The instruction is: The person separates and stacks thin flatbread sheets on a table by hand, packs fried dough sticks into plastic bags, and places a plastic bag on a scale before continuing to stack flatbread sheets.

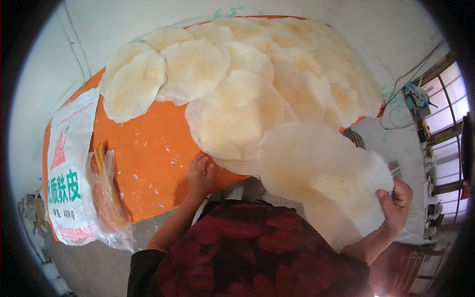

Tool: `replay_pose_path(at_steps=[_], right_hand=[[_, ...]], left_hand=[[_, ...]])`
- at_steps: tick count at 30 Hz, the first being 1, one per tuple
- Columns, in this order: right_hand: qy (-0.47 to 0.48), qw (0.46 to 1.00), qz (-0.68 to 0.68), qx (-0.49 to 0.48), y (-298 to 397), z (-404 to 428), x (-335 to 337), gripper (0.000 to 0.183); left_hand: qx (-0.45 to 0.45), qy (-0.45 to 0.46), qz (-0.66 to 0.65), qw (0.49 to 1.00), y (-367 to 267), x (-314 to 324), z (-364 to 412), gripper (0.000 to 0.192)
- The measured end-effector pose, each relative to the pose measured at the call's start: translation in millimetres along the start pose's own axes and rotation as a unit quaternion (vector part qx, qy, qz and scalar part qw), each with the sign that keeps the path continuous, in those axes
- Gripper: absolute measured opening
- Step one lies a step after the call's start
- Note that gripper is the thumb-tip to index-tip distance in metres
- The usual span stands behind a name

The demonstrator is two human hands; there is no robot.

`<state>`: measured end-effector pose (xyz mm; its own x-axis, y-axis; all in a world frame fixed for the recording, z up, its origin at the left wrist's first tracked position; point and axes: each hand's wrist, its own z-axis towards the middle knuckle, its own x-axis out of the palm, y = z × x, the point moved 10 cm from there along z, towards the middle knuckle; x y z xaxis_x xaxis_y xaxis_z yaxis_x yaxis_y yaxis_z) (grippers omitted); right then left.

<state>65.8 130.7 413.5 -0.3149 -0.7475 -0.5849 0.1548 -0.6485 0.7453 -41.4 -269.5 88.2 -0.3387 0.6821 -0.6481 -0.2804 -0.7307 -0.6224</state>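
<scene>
My right hand (pixel 396 202) pinches the right edge of a large, thin, pale round flatbread sheet (pixel 319 163), which hangs past the near right side of the orange tabletop (pixel 144 167). The left end of that sheet lies against another round sheet (pixel 230 115) on the table. My left hand (pixel 200 174) rests at the table's near edge, fingers curled, just left of the sheets; whether it grips anything is not clear. Many similar pale, yellowish-centred sheets (pixel 195 68) overlap across the far part and right side of the table.
A printed white woven sack (pixel 70 163) lies over the table's left end. Beside it is a clear plastic bag (pixel 109 200) with long yellowish-brown sticks or strips in it. White flakes dot the orange surface. A wall stands behind; a barred window (pixel 447 100) and hanging cables are at right.
</scene>
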Motion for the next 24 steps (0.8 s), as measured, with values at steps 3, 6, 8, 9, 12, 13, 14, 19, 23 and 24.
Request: replay_pose_path(at_steps=[3,6,8,9,12,13,14,19,23,24], right_hand=[[0.042,0.995,-0.066,-0.055,9,18,-9,0.018],[0.087,0.974,-0.153,-0.142,35,46,6,0.019],[0.114,0.954,-0.191,-0.201,46,64,26,0.019],[0.103,0.950,-0.194,-0.222,55,71,30,0.017],[0.058,0.980,-0.091,-0.168,75,91,32,0.013],[0.029,0.995,0.026,-0.091,71,100,33,0.011],[0.030,0.995,0.024,-0.094,82,104,48,0.011],[-0.052,0.864,0.496,0.072,27,143,106,0.028],[0.045,0.764,0.608,0.211,-69,131,225,0.024],[0.034,0.770,0.585,0.252,-91,111,256,0.019]], left_hand=[[-0.125,0.100,-0.132,0.978,-37,24,-15,0.019],[-0.274,0.234,-0.307,0.881,-57,59,-43,0.021],[-0.317,0.281,-0.382,0.821,-77,66,-59,0.026],[-0.349,0.312,-0.411,0.782,-91,67,-63,0.027],[-0.390,0.335,-0.484,0.708,-114,78,-66,0.036],[-0.407,0.323,-0.525,0.674,-116,79,-67,0.043],[-0.406,0.321,-0.528,0.674,-112,79,-67,0.043],[-0.343,0.223,-0.765,0.497,-90,57,-30,0.061],[-0.296,0.159,-0.837,0.433,-79,-5,4,0.062],[-0.324,0.089,-0.829,0.447,-51,-14,4,0.061]])
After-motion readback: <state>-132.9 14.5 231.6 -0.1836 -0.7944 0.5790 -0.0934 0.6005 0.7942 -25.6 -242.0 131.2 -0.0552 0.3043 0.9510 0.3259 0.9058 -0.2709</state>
